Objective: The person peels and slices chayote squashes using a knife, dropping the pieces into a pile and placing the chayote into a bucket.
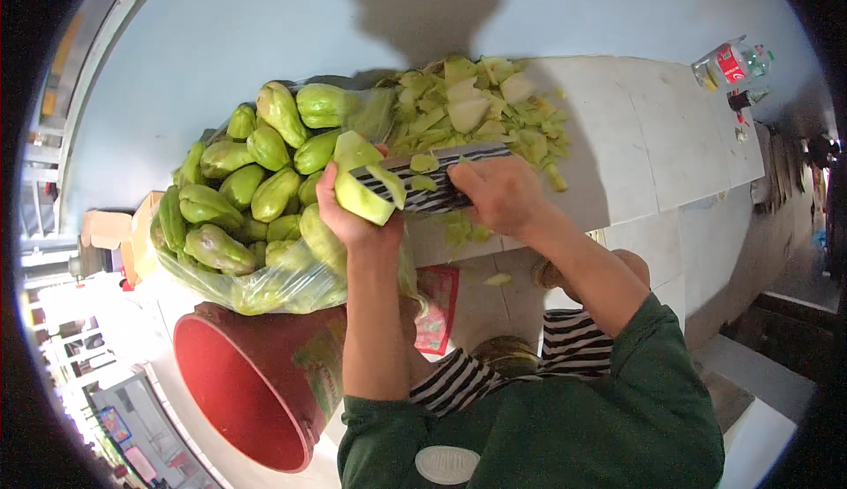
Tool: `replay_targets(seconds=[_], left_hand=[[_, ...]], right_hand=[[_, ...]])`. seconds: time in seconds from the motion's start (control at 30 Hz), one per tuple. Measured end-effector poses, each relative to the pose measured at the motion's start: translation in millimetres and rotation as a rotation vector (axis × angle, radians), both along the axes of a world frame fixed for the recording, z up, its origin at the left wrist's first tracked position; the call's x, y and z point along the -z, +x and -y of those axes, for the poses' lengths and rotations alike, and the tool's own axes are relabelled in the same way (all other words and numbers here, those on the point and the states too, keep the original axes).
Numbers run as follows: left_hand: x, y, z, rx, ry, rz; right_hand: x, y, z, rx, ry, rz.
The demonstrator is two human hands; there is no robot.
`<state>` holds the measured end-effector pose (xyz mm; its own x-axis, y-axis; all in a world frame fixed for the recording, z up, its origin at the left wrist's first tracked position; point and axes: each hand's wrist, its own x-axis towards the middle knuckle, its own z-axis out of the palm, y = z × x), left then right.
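My left hand [357,220] is wrapped round a partly peeled pale green chayote [360,198], held up over the front of the bench. In my right hand [507,191] is a broad-bladed knife [445,169]; its handle is hidden by my fingers. The blade looks striped, like a reflection of the striped shorts, and its far end meets the chayote. A slice of peel [388,184] curls at that edge, and small green bits stick to the blade. Behind the knife lies a heap of peelings [468,105]. Whole green chayotes [229,158] fill a clear plastic bag [251,297] left of my hands.
A red bucket [256,387] lies tilted below the bag, its mouth facing left. The tiled bench [657,136] runs along the wall. At its right end are a plastic bottle [732,63] and a small dark bottle [748,99]. A cardboard box [141,233] stands far left.
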<state>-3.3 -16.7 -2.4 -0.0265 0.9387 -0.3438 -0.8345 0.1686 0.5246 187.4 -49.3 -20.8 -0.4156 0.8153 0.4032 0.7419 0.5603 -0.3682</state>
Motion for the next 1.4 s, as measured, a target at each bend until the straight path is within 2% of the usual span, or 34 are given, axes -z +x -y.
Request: replay_targets(seconds=[0.07,0.17,0.27,0.33,0.37,0.5,0.6,0.67,0.83,0.9,0.97,1.1,1.2,1.23,1.27,1.3,1.33,1.4], left_hand=[[5.6,-5.8,0.4,0.077,0.101,0.004],[7.1,-6.1,4.0,0.150,0.090,0.054],[10.0,-4.0,3.1,0.207,0.122,0.085],[7.0,-1.7,-0.2,0.007,-0.006,-0.005],[15.6,-9.0,-1.6,0.107,0.137,0.025],[4.9,-6.1,4.5,0.140,0.112,0.031],[14.9,-6.7,5.5,0.252,0.149,0.079],[0.5,2.5,5.9,0.040,-0.053,-0.019],[15.4,-7.2,4.5,0.202,0.225,0.063],[18.8,-5.5,7.5,0.212,0.189,0.082],[15.8,-2.8,7.9,0.235,0.152,0.119],[5.6,0.3,6.7,0.203,0.131,0.124],[13.3,-3.0,6.8,0.197,0.094,0.108],[17.2,-5.8,8.5,0.198,0.092,0.106],[21.2,-9.2,7.9,0.312,0.197,0.198],[19.1,-9.6,6.3,0.427,0.301,0.291],[17.4,-8.7,4.9,0.430,0.304,0.292],[12.6,-7.1,3.3,0.254,0.141,0.286]], right_hand=[[-10.0,-2.6,2.2,-0.081,0.094,-0.055],[-17.5,-10.7,8.4,-0.115,0.152,-0.084],[-13.1,-6.0,1.9,-0.035,0.063,-0.025],[-9.7,-1.0,-1.8,-0.014,0.046,-0.012],[-9.6,0.8,-4.1,0.001,0.027,0.000],[-20.7,-1.3,2.5,-0.066,-0.019,-0.010],[-19.8,-4.7,3.0,-0.114,0.071,-0.051],[-10.1,1.5,-2.9,0.040,-0.035,-0.007],[-16.8,-1.7,0.1,-0.013,-0.011,0.036],[-12.7,-3.1,-0.1,-0.058,-0.008,-0.002],[-4.8,1.9,-9.3,0.132,-0.160,-0.016],[-12.0,3.1,-6.7,0.145,-0.205,0.015],[-10.5,0.3,-6.6,0.044,-0.142,-0.076],[2.6,2.3,-16.5,0.191,-0.296,0.012],[11.5,5.6,-23.3,0.342,-0.444,0.101],[8.0,6.9,-23.2,0.347,-0.438,0.099],[2.7,8.0,-21.9,0.404,-0.460,0.065],[-4.3,10.3,-24.0,0.443,-0.479,0.040]])
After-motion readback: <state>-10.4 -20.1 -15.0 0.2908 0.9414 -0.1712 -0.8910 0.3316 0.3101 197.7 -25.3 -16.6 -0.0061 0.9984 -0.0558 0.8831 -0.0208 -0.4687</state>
